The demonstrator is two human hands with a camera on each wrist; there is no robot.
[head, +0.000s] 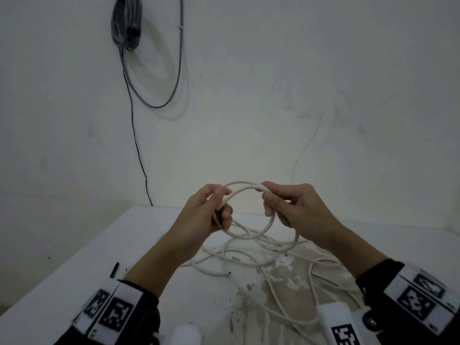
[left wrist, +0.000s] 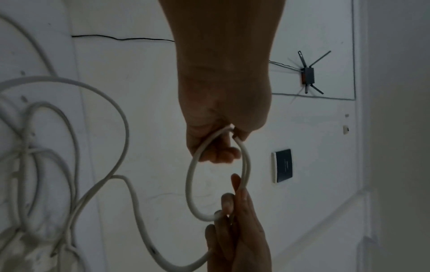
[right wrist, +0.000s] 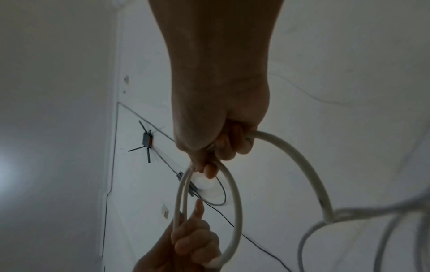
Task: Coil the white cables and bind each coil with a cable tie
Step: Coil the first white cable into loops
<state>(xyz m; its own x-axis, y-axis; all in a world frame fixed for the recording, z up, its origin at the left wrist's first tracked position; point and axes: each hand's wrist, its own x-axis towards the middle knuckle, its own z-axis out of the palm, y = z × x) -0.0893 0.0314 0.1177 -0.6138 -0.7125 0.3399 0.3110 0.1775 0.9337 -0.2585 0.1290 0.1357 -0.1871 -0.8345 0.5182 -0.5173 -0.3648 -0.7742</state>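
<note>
A small coil of white cable [head: 245, 187] hangs in the air above the white table [head: 74, 270], held between both hands. My left hand [head: 221, 198] grips the coil's left side, fingers curled round the strands. On the coil's right side, thumb and fingers of my right hand [head: 267, 198] pinch the strands. The rest of the white cable [head: 273, 260] trails from the right hand down into loose tangled loops on the table. In the left wrist view the left hand [left wrist: 223, 145] grips the coil [left wrist: 190, 184]. The right wrist view shows the right hand [right wrist: 223, 149] holding the coil [right wrist: 238, 206].
A short black strip [head: 115, 268], perhaps a cable tie, lies on the table near my left wrist. A grey cable bundle [head: 127, 23] and a thin black wire [head: 135, 135] hang on the wall behind. A white object [head: 186, 333] sits at the near edge.
</note>
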